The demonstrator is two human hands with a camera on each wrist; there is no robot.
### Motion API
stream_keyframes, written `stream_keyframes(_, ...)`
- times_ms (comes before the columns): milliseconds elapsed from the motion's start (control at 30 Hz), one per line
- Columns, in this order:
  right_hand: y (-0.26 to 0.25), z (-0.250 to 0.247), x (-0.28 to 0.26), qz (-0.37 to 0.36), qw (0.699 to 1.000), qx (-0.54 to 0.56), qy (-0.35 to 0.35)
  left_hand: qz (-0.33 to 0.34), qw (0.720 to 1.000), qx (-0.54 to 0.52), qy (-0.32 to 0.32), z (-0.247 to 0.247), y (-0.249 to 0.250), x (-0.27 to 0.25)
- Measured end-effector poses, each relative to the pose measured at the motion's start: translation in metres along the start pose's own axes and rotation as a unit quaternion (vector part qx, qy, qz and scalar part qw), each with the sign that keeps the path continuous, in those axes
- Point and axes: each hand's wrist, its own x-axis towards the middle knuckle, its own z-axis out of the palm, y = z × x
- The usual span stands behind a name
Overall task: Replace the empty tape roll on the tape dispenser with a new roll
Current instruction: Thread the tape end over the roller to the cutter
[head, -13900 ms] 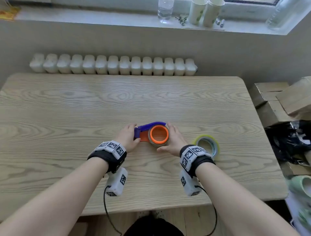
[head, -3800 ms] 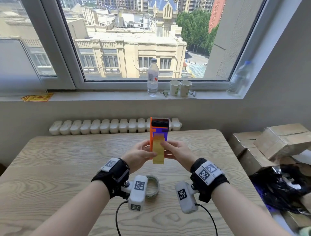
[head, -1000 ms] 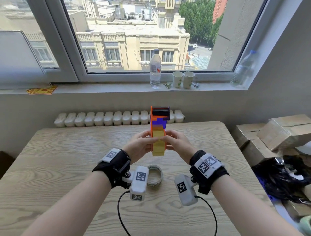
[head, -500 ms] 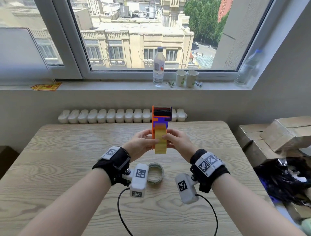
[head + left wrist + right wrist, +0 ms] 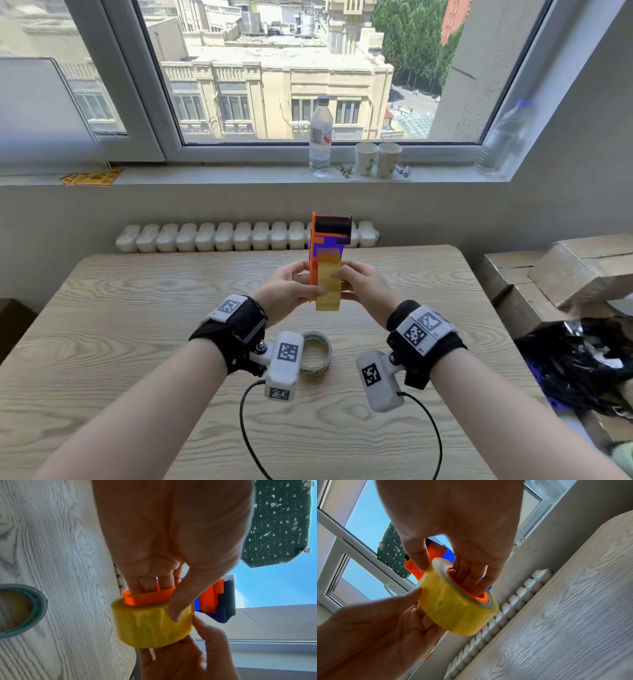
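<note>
I hold the orange and blue tape dispenser (image 5: 329, 242) upright above the table, its cutter end on top. A full yellow tape roll (image 5: 328, 291) sits around its orange hub. My left hand (image 5: 308, 286) grips from the left: in the left wrist view its fingers reach into the hub of the dispenser (image 5: 209, 601) and its thumb presses the roll (image 5: 150, 626). My right hand (image 5: 342, 277) pinches the roll (image 5: 457, 612), thumb on its rim and fingers inside the hub. The empty roll (image 5: 327, 349) lies flat on the table under my wrists.
The wooden table (image 5: 137, 308) has a radiator (image 5: 222, 236) along its far edge. Cardboard boxes (image 5: 565, 270) and a black bag (image 5: 582, 370) crowd the right side. A bottle (image 5: 321, 137) and two paper cups (image 5: 376, 159) stand on the window sill.
Since the oldest frame the dispenser has left the table and carries the yellow roll. Over the last second both hands keep the same hold, with hardly any motion.
</note>
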Motion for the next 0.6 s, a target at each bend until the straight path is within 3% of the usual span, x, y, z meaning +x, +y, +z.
stream_keyframes(600, -0.0019, -0.0053, 0.0039, -0.006, 1.0, -0.012, 0.01, -0.01, 0.998, 0.055, 0.015, 0.0036, 0.0024, 0.0082)
